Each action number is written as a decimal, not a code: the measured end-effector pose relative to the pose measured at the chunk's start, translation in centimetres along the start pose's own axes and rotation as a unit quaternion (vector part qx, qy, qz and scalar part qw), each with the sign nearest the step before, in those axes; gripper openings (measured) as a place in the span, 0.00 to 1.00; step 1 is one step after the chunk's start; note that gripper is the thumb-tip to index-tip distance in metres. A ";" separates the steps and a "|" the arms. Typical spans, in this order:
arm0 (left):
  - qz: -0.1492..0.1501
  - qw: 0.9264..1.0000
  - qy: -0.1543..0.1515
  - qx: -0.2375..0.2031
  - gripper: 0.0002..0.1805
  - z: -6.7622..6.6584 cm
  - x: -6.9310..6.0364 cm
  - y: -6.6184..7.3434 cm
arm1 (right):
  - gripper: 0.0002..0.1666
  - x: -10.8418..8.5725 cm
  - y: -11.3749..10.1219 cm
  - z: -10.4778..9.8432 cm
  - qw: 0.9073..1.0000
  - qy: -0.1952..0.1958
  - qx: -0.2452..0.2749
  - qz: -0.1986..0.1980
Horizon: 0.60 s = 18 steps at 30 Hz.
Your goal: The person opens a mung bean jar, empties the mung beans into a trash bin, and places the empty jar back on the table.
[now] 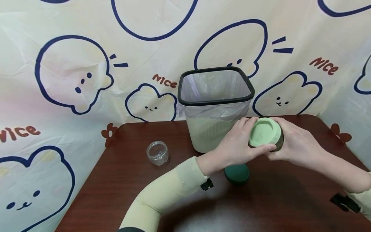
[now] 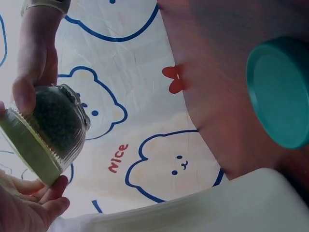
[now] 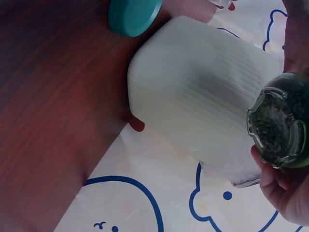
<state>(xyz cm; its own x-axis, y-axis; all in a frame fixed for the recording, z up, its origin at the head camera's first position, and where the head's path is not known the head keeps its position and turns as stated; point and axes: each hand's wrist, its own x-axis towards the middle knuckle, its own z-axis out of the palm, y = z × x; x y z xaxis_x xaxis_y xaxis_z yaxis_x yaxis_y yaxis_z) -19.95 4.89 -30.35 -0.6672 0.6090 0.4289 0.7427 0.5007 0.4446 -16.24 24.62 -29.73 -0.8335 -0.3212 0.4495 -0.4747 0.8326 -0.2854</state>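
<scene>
**A filled jar (image 2: 77, 140), grasped from two sides**

From my distant place I watch the jar, which is held up, tilted, above the table (image 1: 121, 180), near the right side of the bin (image 1: 208, 135). The left hand (image 1: 236, 141) grasps the light green lid (image 1: 263, 132) at its edge; the right hand (image 1: 299, 140) grips the jar's body. The lid sits on the jar. I judge that the step is handling this lid, so I would hold the body firm with the right hand, let the left hand do the fine work, and keep the mouth upward if the lid becomes loose.

Through the transparent wall I see dark, green-looking grains (image 3: 277, 128); how full it is, I cannot tell. A small clear jar (image 1: 157, 154) stands without lid, and I notice no contents. A dark green lid (image 1: 237, 174) lies nearer. The bin has a translucent liner (image 1: 214, 111); its bottom is hidden from me.
</scene>
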 end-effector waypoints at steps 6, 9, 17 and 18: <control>0.024 0.999 -0.046 -0.008 0.46 -1.0 -0.2 -0.1 | 0.57 -0.4 0.1 -0.3 1.000 0.002 -0.003 -0.015; 0.059 0.993 -0.078 -0.068 0.50 -1.7 -0.1 -0.7 | 0.57 -0.6 0.0 -0.5 1.000 0.009 -0.009 -0.026; 0.125 0.979 -0.094 -0.129 0.50 -2.3 0.0 -2.1 | 0.56 -0.5 -0.4 -0.6 0.999 0.016 -0.004 -0.044; 0.125 0.979 -0.093 -0.129 0.50 -2.3 0.0 -2.1 | 0.56 -0.5 -0.4 -0.6 0.999 0.014 -0.005 -0.042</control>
<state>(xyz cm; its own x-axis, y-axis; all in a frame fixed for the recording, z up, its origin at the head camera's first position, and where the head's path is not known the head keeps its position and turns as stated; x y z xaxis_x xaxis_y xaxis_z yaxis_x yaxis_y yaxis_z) -21.65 2.39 -29.51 -0.4266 0.8064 0.4095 0.8271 0.1646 0.5374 -15.46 24.71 -29.32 -0.7825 -0.3776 0.4950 -0.5400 0.8074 -0.2377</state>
